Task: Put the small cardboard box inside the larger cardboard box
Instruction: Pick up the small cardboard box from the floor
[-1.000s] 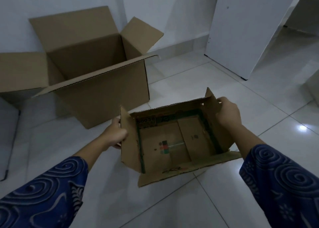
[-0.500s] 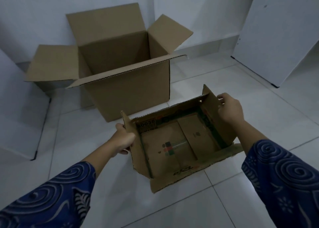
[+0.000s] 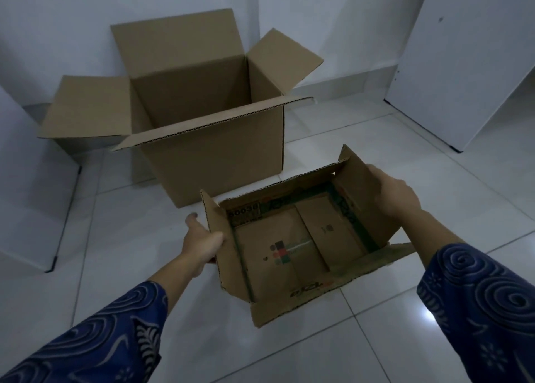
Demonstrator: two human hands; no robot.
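Observation:
The small cardboard box (image 3: pixel 292 249) is open-topped, with green print and a coloured logo inside, held just above the white floor. My left hand (image 3: pixel 201 242) grips its left wall and flap. My right hand (image 3: pixel 395 193) grips its right flap. The larger cardboard box (image 3: pixel 214 139) stands upright on the floor just behind it, plain brown, all flaps open, its inside dark and nothing visible in it. The small box's far edge is close to the big box's front wall but apart from it.
White tiled floor (image 3: pixel 144 281) all around. A white panel (image 3: pixel 26 185) leans at the left; a white door or board (image 3: pixel 463 64) stands at the right. White walls close off the corner behind the big box.
The view has swung left and the big box now sits more central. Both hands keep hold of the small box, which has come nearer the big box.

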